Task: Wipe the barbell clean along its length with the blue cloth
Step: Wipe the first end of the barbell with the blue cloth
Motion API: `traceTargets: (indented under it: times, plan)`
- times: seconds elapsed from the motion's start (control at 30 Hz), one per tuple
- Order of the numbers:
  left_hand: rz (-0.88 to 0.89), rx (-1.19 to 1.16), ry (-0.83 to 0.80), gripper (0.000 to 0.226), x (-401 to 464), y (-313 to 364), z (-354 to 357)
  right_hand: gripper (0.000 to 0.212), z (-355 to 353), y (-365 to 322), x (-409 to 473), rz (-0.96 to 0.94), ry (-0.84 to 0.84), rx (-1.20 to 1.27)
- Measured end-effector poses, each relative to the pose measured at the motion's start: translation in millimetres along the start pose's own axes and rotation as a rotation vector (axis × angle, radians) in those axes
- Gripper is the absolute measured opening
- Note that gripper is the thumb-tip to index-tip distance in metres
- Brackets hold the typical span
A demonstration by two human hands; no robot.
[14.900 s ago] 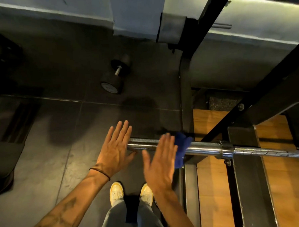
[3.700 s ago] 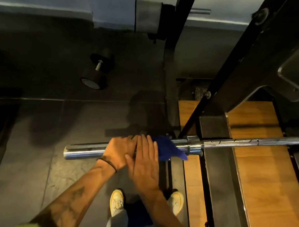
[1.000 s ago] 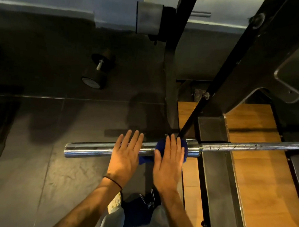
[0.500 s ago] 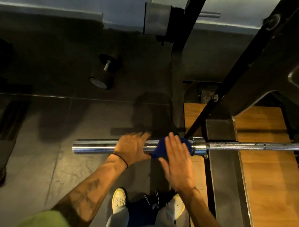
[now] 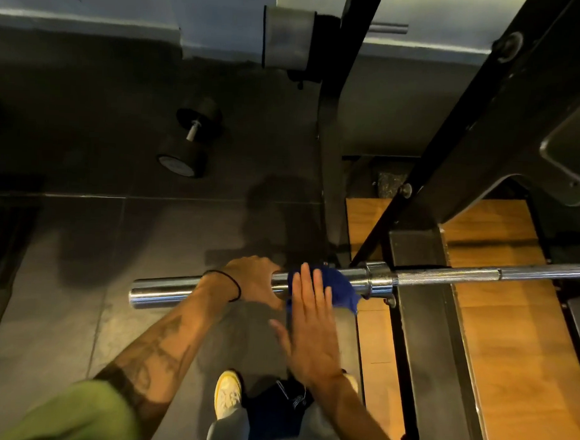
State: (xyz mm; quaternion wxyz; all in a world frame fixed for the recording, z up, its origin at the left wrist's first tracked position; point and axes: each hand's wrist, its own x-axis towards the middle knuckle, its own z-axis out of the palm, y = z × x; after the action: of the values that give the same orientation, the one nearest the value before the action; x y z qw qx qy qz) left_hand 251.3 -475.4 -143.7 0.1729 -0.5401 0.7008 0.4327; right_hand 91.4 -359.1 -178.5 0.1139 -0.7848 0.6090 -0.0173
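- Our left hand (image 5: 251, 278) curls its grip around the barbell (image 5: 166, 289).
- Our right hand (image 5: 310, 327), fingers straight, presses the blue cloth (image 5: 340, 285) against it.

the barbell (image 5: 166, 289) is shiny silver chrome, with a cross-hatched knurl pattern on its thinner shaft. the cloth (image 5: 340, 288) is deep blue. the floor (image 5: 81, 244) is dark grey tile; the platform (image 5: 509, 346) is orange-brown wood grain. the dumbbell (image 5: 189, 139) is black with a silver handle. the sleeve (image 5: 74, 413) is green, the shoe (image 5: 228, 393) yellow-white, the wristband (image 5: 234, 285) black, and the forearm (image 5: 156, 350) bears dark tattoo markings.
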Motion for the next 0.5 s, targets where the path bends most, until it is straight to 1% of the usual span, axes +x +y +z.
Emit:
traceTargets:
  times: [0.03,0.07,0.1,0.13,0.17,0.2,0.23,0.27,0.3,0.33,0.37,0.4,0.43,0.47,0.5]
  plan:
    - [0.001,-0.038,-0.056,0.041,3.1,-0.7,-4.0,0.074,-3.7,19.3,3.2,-0.101,-0.001,-0.070]
    - [0.005,-0.065,-0.108,0.040,6.3,-1.3,-7.6,0.072,-8.4,42.9,6.2,-0.154,0.007,-0.104]
    - [0.011,-0.098,-0.162,0.037,8.6,-1.7,-11.3,0.072,-14.6,61.8,8.0,-0.140,0.038,-0.098]
    - [0.006,-0.143,-0.223,0.035,9.1,-1.8,-15.2,0.072,-19.5,71.3,9.7,-0.050,0.076,-0.049]
    - [-0.009,-0.196,-0.291,0.034,9.5,-0.5,-18.9,0.071,-21.5,70.0,11.0,0.078,0.102,0.006]
    - [-0.032,-0.248,-0.352,0.036,10.5,0.3,-22.4,0.070,-20.4,56.6,14.8,0.208,0.111,0.050]
    - [-0.055,-0.288,-0.404,0.037,12.1,0.4,-25.2,0.072,-17.8,35.6,19.5,0.283,0.116,0.063]
    - [-0.077,-0.318,-0.453,0.036,14.1,0.4,-27.3,0.075,-15.6,13.6,24.0,0.283,0.108,0.060]
    - [-0.097,-0.335,-0.496,0.031,16.5,0.5,-29.1,0.078,-11.8,-1.9,26.1,0.206,0.090,0.039]
    - [-0.113,-0.344,-0.537,0.023,19.5,0.2,-30.4,0.079,-10.3,-6.6,25.5,0.062,0.041,-0.015]
    - [-0.119,-0.350,-0.577,0.016,22.3,0.7,-32.4,0.077,-12.1,2.0,25.3,-0.074,0.002,-0.083]
    - [-0.121,-0.362,-0.623,0.013,23.6,1.4,-34.1,0.075,-14.3,19.5,26.0,-0.155,-0.011,-0.128]
    - [-0.129,-0.377,-0.660,0.013,25.7,1.5,-35.9,0.073,-16.4,39.3,26.3,-0.182,0.004,-0.160]
    - [-0.138,-0.394,-0.689,0.018,27.6,0.8,-36.9,0.071,-19.4,55.5,26.3,-0.138,0.041,-0.169]
    - [-0.143,-0.402,-0.716,0.026,28.3,-0.1,-38.5,0.069,-22.2,64.0,24.7,-0.039,0.077,-0.144]
